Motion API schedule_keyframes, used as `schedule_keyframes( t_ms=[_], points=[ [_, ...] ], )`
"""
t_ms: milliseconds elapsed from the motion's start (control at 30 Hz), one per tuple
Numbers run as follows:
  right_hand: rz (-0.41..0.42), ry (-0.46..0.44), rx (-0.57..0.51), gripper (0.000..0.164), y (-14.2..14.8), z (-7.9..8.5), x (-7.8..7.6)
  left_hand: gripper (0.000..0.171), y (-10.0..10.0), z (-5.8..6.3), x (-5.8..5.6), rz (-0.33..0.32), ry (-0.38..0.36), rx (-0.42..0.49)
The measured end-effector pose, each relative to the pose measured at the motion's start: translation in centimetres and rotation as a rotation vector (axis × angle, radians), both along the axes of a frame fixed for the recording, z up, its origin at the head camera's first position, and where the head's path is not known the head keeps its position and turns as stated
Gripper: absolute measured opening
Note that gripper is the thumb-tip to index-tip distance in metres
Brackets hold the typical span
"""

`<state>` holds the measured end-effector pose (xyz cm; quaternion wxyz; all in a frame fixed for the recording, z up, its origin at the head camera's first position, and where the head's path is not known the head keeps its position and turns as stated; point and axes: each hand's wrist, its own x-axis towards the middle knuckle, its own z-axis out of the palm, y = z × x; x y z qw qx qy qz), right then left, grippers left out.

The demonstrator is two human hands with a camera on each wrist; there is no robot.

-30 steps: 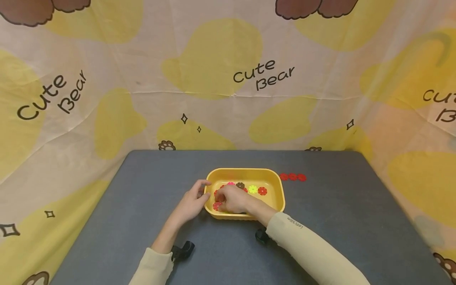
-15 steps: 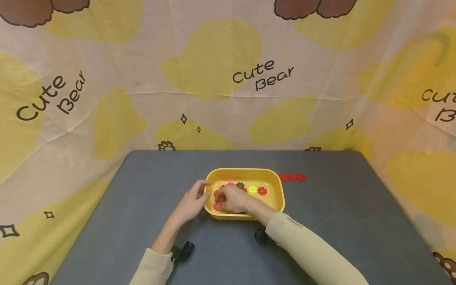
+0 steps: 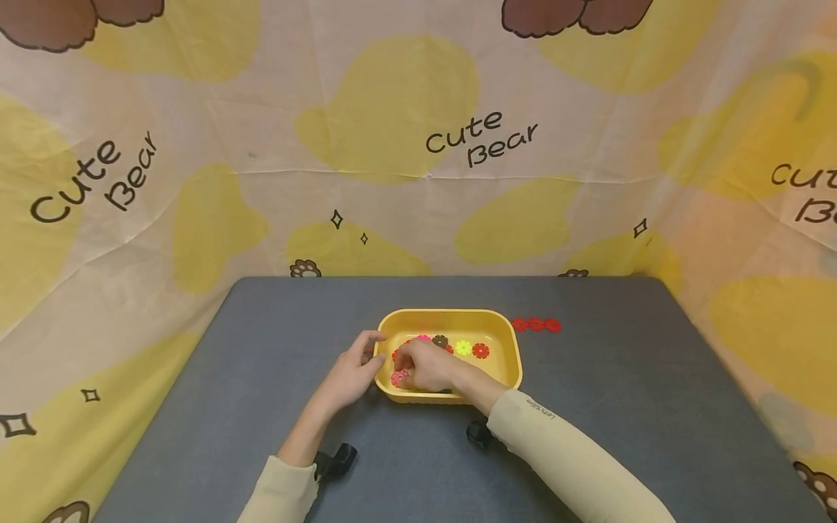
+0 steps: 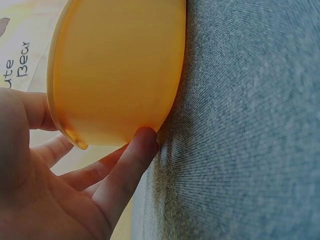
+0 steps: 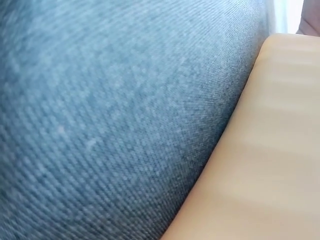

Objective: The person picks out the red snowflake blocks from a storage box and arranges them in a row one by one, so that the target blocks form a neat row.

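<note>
A yellow plastic tray (image 3: 451, 315) with rounded corners sits on the table, several small notched snowflake discs lying inside. My left hand (image 3: 349, 374) grips the tray's left end; in the left wrist view, fingers (image 4: 127, 165) press its outer wall while another reaches behind the rim. Inside the tray, near the front left corner, my right hand (image 3: 428, 365) is curled with a pink snowflake disc (image 3: 399, 378) at its fingertips. Right of that hand lie a lime-yellow disc (image 3: 463, 348) and a red disc (image 3: 480, 351); a brown disc (image 3: 440, 341) lies behind it. The right wrist view shows no right fingers.
A row of red discs (image 3: 536, 325) lies on the grey table (image 3: 608, 392), just beyond the tray's right back corner. A patterned cloth (image 3: 405, 109) hangs behind the table. The right forearm crosses over the tray's front rim.
The pink disc at the right fingertips has turned a little and shows a different face outline. Both hands and the tray stay in place.
</note>
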<state>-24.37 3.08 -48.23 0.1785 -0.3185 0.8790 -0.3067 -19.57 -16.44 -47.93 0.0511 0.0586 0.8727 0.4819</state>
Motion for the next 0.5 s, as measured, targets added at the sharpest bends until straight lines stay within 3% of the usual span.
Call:
schedule_keyframes(
  t_ms=[500],
  points=[
    [0.007, -0.027, -0.061, 0.02, 0.18, 0.04, 0.23, 0.035, -0.02, 0.07, 0.11, 0.0, 0.003, -0.009]
  ],
)
